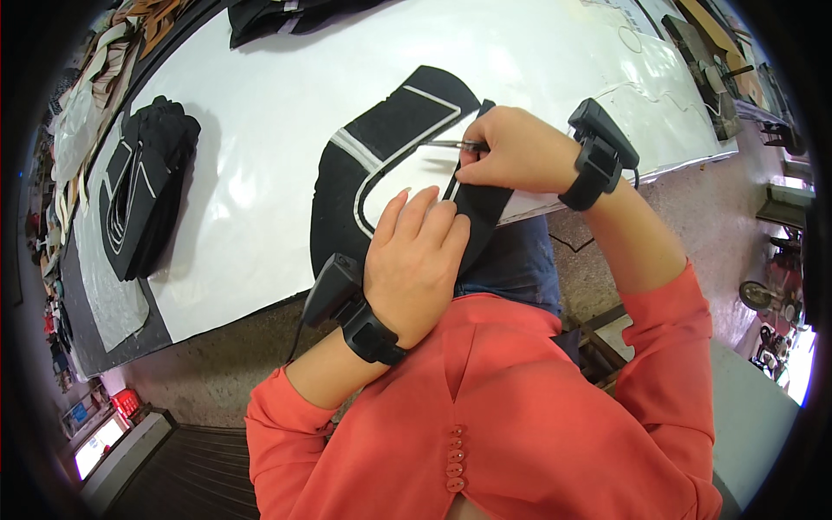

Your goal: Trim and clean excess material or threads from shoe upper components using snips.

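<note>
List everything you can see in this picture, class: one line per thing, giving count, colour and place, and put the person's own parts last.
Flat black fabric piece with white stripes: one, black and white, middle of the table under both hands.
White table sheet: one, white, covering the worktop.
Stack of black fabric pieces with white lines: one stack, left side of the table.
Dark folded cloth: one, black, far edge of the table.
Thin metal tool: one, silver, held over the fabric; its kind is unclear.
Black wrist devices: two, one on each wrist.
Orange-red buttoned top: one, lower picture.
Left hand: pressing down the fabric strip.
Right hand: gripping the tool.
</note>
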The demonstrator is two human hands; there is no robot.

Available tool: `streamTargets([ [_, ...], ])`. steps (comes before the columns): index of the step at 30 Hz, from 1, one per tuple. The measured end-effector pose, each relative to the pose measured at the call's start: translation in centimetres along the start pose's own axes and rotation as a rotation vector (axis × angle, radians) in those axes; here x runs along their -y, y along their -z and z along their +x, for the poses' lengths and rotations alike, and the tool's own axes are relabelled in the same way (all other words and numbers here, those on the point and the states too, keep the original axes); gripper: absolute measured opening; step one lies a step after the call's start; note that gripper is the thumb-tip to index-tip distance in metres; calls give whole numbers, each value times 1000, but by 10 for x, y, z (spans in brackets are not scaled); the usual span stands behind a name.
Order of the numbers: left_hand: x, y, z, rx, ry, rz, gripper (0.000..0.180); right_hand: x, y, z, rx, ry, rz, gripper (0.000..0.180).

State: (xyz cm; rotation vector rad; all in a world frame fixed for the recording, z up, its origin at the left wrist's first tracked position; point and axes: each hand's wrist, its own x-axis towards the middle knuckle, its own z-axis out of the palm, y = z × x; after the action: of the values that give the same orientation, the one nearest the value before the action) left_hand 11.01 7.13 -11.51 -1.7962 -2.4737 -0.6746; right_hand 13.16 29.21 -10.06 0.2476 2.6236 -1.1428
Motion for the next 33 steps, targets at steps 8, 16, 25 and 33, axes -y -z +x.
streamTargets([
  [8,4,2,1,-22,-40,27,20,0,8,-7,10,-11,20,23],
  [16,2,2,8,-18,-47,9,21,-9,11,0,-49,-44,33,22],
  [25,5,-6,16,-64,-32,13,25,-7,9,3,-31,-38,2,22],
  [33,6,-5,20,-38,-42,-12,25,-14,27,1,-63,-17,-12,25],
])
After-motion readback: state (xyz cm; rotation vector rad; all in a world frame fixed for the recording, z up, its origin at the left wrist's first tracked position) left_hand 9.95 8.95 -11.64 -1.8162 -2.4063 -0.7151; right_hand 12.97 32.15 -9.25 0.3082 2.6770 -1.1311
